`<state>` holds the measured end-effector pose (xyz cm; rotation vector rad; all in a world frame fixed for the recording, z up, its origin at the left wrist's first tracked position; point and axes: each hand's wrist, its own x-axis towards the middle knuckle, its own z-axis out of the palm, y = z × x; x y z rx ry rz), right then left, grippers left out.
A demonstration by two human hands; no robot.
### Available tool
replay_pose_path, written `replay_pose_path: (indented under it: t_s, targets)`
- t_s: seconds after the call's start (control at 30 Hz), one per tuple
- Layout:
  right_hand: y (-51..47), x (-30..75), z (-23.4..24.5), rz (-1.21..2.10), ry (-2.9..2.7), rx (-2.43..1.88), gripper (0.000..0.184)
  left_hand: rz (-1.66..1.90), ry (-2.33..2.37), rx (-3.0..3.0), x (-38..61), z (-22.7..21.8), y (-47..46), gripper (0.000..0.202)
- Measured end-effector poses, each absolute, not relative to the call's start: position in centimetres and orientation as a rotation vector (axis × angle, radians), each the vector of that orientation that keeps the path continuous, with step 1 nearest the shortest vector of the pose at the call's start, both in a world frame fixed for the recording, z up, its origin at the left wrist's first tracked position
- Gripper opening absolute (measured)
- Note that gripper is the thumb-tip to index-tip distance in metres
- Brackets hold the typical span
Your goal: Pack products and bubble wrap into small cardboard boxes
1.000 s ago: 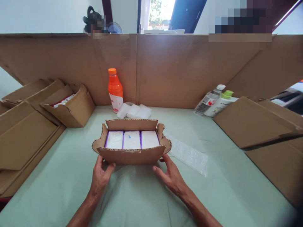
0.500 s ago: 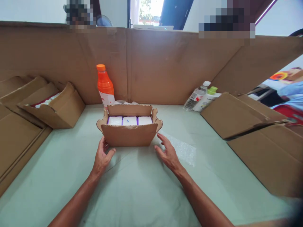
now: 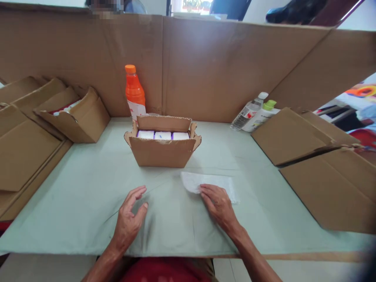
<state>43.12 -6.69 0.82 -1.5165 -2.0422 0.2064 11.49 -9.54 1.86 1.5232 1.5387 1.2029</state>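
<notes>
My left hand [image 3: 130,217] hovers over the near left of the table, fingers apart and holding nothing. My right hand [image 3: 216,203] has its fingertips closed on the near edge of a translucent bubble wrap sheet [image 3: 223,182], whose left end curls up off the table. Beyond both hands stands an open cardboard box [image 3: 163,152], its flaps raised. Inside it sit white packs [image 3: 163,135] with purple edges, three of them showing along the front. Neither hand touches this box.
Behind the box stands an orange bottle [image 3: 135,92]. A clear bottle [image 3: 249,112] and a white bottle with a green cap [image 3: 263,115] lean at the back right. Cardboard boxes line the left [image 3: 85,123] and right [image 3: 331,190]. A tall cardboard wall [image 3: 220,70] closes off the back.
Both hands have drawn back from the box's sides toward me. The right one has taken hold of the bubble wrap sheet, which was lying flat. My view has tilted down.
</notes>
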Motion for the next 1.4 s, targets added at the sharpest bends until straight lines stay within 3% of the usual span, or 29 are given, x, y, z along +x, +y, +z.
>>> replay_pose_path:
  t_s: [0.17, 0.3, 0.5, 0.67, 0.87, 0.97, 1.07, 1.27, 1.33, 1.4]
  targets:
    - [-9.7, 34.8, 2.4, 0.458, -2.216, -1.213, 0.026, 1.296, 1.58, 1.746, 11.0, 4.6, -9.7, 0.031]
    - [-9.0, 32.4, 2.9, 0.467, -2.235, -1.188, 0.028, 1.257, 1.524, 1.93, 11.7, 5.0, -9.9, 0.031]
    - [-7.5, 31.2, 2.4, 0.481, -2.39, -1.199, 0.031, 0.859, 1.497, 2.233, 12.3, 2.1, -8.3, 0.041]
    - [-8.9, 35.6, 0.0, 0.383, -2.351, -1.338, 0.034, 0.617, 1.481, 2.285, 11.1, 0.5, -7.5, 0.038]
    - [-10.7, 42.7, -1.0, 0.092, -1.965, -1.752, 0.034, 0.876, 1.466, 2.187, 10.3, -0.2, -8.0, 0.033]
    - [-10.3, 42.0, -1.0, 0.05, -1.93, -1.817, 0.037, 1.066, 1.679, 2.116, 9.8, -0.3, -8.0, 0.034]
    - [-9.6, 40.2, -1.2, 0.08, -1.947, -1.814, 0.039, 1.022, 1.876, 2.052, 9.6, -0.4, -7.7, 0.035]
    - [-9.1, 38.5, -1.3, 0.277, -1.862, -1.701, 0.019, 1.009, 1.826, 1.94, 11.3, -0.6, -7.2, 0.015]
    - [-9.3, 38.4, -0.9, 0.367, -1.763, -1.695, 0.018, 1.056, 1.789, 1.847, 11.6, -0.1, -7.5, 0.02]
    - [-9.7, 38.5, -0.4, 0.469, -1.632, -1.702, 0.026, 1.036, 1.769, 1.747, 11.4, 0.6, -8.0, 0.037]
